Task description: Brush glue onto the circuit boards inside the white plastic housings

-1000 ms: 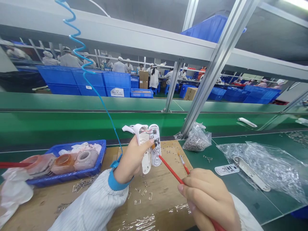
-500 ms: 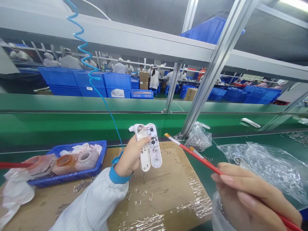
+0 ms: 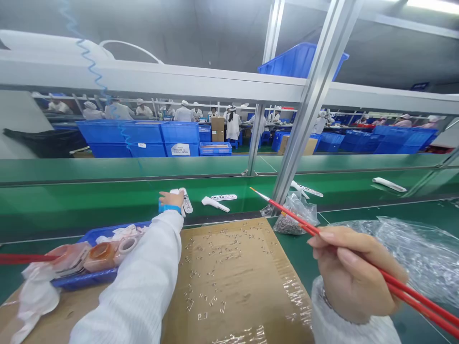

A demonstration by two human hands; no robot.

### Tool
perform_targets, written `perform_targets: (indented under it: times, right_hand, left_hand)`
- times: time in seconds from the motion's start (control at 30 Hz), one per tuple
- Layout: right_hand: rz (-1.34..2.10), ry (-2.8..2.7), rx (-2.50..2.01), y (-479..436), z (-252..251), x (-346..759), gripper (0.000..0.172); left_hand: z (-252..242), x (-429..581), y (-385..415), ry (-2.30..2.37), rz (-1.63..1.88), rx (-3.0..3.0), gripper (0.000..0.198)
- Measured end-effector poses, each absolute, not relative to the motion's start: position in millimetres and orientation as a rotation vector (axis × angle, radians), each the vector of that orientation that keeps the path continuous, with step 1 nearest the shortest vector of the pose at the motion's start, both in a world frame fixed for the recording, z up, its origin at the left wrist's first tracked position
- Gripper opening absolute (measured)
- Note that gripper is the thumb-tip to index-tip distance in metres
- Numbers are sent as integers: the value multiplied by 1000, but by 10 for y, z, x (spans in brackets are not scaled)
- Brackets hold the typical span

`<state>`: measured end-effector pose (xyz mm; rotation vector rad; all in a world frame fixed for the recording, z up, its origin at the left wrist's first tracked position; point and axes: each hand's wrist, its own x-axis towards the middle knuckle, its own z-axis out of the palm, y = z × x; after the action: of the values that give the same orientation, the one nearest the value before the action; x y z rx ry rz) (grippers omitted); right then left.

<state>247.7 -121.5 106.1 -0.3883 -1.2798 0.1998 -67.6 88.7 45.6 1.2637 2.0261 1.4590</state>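
My left hand (image 3: 169, 199), with a blue wrist strap round its wrist, is stretched out over the green belt. Its fingers are on an opened white plastic housing (image 3: 187, 202), partly hidden by the hand; the half that shows has electronic parts inside. My right hand (image 3: 358, 272) grips two thin red-handled paintbrushes (image 3: 287, 210) together, tips pointing up and left. Another opened white housing (image 3: 215, 204) lies on the belt just right of my left hand, its two halves side by side. Below is a cardboard sheet (image 3: 236, 291) scattered with small metal clips (image 3: 213, 300).
A blue tray (image 3: 86, 282) with jars and tissue stands at the left. Near the metal post (image 3: 304, 110) are a bag of small metal parts (image 3: 296, 215) and more white housing pieces (image 3: 310, 191). Clear plastic bags (image 3: 405, 243) lie at right. People work beyond blue bins (image 3: 179, 136).
My left hand has carried the opened housing from above the cardboard forward to the belt. My right hand still holds the brushes, a little further left. The view has tilted up slightly.
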Motion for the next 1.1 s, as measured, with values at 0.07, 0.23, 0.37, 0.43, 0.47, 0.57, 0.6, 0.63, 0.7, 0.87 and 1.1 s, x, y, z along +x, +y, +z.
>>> perform_targets:
  times: [0.07, 0.23, 0.37, 0.43, 0.47, 0.57, 0.6, 0.63, 0.7, 0.87, 1.1]
  right_hand:
    - [175, -1255, -399, -1197, 1068, 2504, 36]
    - [196, -1252, -461, -1138, 1085, 2584, 33]
    - [223, -1266, -476, -1138, 1107, 2628, 33]
    - [222, -1259, -476, -1144, 1117, 2642, 33]
    - [229, -1259, -475, -1143, 1120, 2647, 32]
    - [258, -1263, -455, -1124, 1122, 2659, 32]
    - [269, -1268, -441, -1115, 1121, 2662, 32]
    - [281, -1272, -426, -1107, 1120, 2665, 32]
    - [299, -1276, -410, -1099, 1117, 2670, 32]
    - [356, -1253, -421, -1117, 1109, 2653, 29]
    - [484, -1239, -377, -1139, 1116, 2558, 17]
  left_hand:
    - [357, -557, 962, 2032, 1423, 1310, 42]
    - [33, 143, 1204, 1831, 1131, 1527, 31]
    - [-88, 471, 1330, 1763, 1020, 1571, 31]
    - [-69, 483, 1341, 1782, 1038, 1564, 30]
    - [-43, 467, 1332, 1792, 1066, 1563, 30]
    - [89, 392, 1258, 1780, 1218, 1581, 37]
    - [148, 364, 1222, 1760, 1286, 1586, 47]
    - [213, 335, 1183, 1736, 1354, 1587, 58]
    - [355, 266, 1103, 1690, 1471, 1566, 71]
    - [661, 43, 830, 1531, 1575, 1444, 35]
    - [817, -16, 70, 1081, 1420, 1201, 35]
